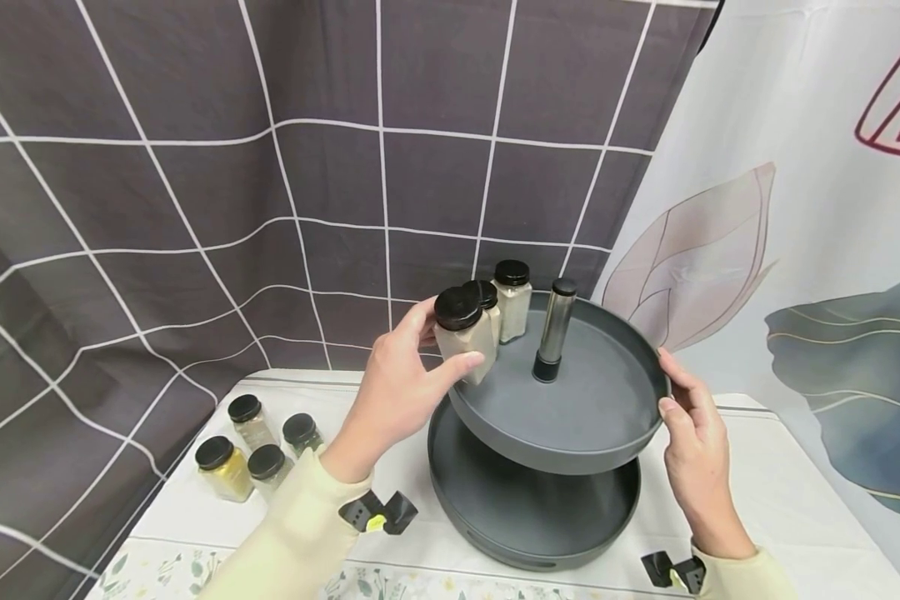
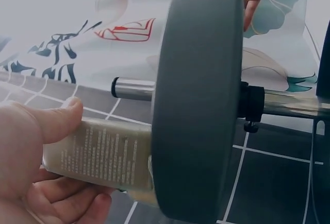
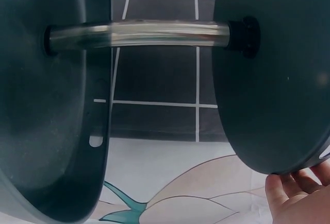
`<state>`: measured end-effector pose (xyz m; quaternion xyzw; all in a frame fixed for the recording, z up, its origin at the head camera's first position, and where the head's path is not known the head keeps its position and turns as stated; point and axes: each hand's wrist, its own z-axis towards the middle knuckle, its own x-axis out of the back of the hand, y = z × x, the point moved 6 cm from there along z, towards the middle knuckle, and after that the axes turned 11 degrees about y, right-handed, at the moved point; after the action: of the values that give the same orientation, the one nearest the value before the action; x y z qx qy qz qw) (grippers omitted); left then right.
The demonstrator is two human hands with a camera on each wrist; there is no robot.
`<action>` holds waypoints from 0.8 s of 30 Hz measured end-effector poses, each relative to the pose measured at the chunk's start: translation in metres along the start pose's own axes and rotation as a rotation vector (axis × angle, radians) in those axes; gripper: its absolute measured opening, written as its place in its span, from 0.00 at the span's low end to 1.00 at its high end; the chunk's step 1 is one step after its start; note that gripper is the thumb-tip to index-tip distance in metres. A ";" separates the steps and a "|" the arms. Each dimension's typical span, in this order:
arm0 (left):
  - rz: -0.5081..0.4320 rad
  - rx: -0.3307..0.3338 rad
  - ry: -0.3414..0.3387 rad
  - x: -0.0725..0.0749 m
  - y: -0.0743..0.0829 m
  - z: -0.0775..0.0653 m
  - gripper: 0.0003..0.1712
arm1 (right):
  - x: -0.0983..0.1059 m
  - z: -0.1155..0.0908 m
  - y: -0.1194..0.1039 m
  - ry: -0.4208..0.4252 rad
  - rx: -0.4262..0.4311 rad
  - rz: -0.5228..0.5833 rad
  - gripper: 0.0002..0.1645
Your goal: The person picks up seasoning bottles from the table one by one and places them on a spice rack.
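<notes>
My left hand [image 1: 397, 383] grips a square glass spice jar [image 1: 463, 337] with a black lid and pale contents, thumb on its near side. The jar stands upright at the left part of the upper grey round tray [image 1: 600, 408]. In the left wrist view, printed lines cover the side of the jar, and its base is right at the tray's rim. Two similar jars stand behind it, one partly hidden, the other a pale jar [image 1: 513, 312] by the steel post [image 1: 555, 329]. At the right, my right hand [image 1: 693, 450] holds the upper tray's rim between thumb and fingers.
A wider lower tray [image 1: 525, 521] sits beneath on the white tablecloth [image 1: 390, 533], joined by the post. Several black-lidded jars, among them a yellow jar [image 1: 225, 471], stand at the left. A dark grid-patterned curtain [image 1: 330, 183] hangs behind, with a printed white cloth [image 1: 720, 150] at the right.
</notes>
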<state>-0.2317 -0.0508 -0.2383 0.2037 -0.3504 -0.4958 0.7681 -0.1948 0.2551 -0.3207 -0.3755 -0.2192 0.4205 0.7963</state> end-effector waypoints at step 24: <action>0.134 -0.018 -0.030 -0.023 -0.011 -0.012 0.37 | -0.001 0.000 0.001 0.001 -0.002 0.063 0.25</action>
<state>-0.2354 -0.0355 -0.2612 0.1652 -0.3702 -0.4496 0.7960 -0.1959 0.2543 -0.3211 -0.3831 -0.2073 0.4448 0.7825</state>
